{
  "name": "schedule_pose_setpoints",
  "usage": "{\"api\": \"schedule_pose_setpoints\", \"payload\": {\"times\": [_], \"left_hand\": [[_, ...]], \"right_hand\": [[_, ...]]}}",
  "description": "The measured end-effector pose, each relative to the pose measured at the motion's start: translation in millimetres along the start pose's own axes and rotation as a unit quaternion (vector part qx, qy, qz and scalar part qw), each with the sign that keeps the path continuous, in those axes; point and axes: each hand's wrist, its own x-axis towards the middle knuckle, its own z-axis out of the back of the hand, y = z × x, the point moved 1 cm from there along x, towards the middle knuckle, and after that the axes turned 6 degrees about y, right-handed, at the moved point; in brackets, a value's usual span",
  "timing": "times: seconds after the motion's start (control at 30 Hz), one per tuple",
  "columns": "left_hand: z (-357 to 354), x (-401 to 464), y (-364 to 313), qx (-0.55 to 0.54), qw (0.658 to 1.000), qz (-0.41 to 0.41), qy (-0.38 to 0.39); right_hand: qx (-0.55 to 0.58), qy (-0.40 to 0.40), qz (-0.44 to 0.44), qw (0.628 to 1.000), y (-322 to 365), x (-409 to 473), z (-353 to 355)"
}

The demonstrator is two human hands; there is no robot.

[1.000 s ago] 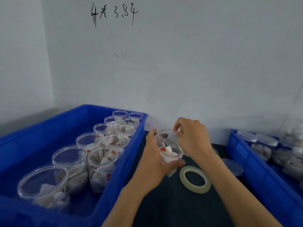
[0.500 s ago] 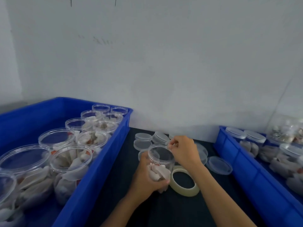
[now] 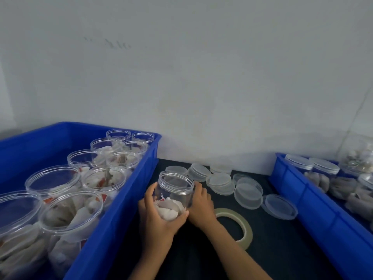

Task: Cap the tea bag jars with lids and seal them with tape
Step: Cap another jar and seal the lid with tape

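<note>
A clear open jar (image 3: pixel 175 188) with white tea bags in it stands on the dark table between two blue crates. My left hand (image 3: pixel 157 217) grips its lower left side, fingers curled round it. My right hand (image 3: pixel 200 205) holds the jar's right side. Several clear lids (image 3: pixel 220 179) lie scattered on the table behind and to the right of the jar. A roll of pale tape (image 3: pixel 242 227) lies flat just right of my right wrist.
The blue crate on the left (image 3: pixel 113 219) holds several uncapped jars of tea bags. The blue crate on the right (image 3: pixel 314 201) holds capped jars. A white wall rises close behind the table.
My right hand has dropped from the jar's rim to its right side. The view has tilted down and more lids have come into sight.
</note>
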Motion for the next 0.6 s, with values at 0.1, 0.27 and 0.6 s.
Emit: {"api": "schedule_pose_setpoints", "payload": {"times": [0.1, 0.27, 0.6], "left_hand": [[0.4, 0.6, 2.5, -0.012, 1.0, 0.005, -0.007], [0.2, -1.2, 2.8, -0.054, 0.998, 0.017, 0.007], [0.8, -15.9, -17.5, -0.045, 0.985, -0.052, 0.156]], "right_hand": [[-0.045, -0.007, 0.013, 0.999, 3.0, 0.4, -1.2], [-0.002, -0.081, 0.09, 0.993, 4.0, -16.8, 25.0], [0.276, 0.0, 0.15, 0.949, -46.8, -92.1, 82.0]]}}
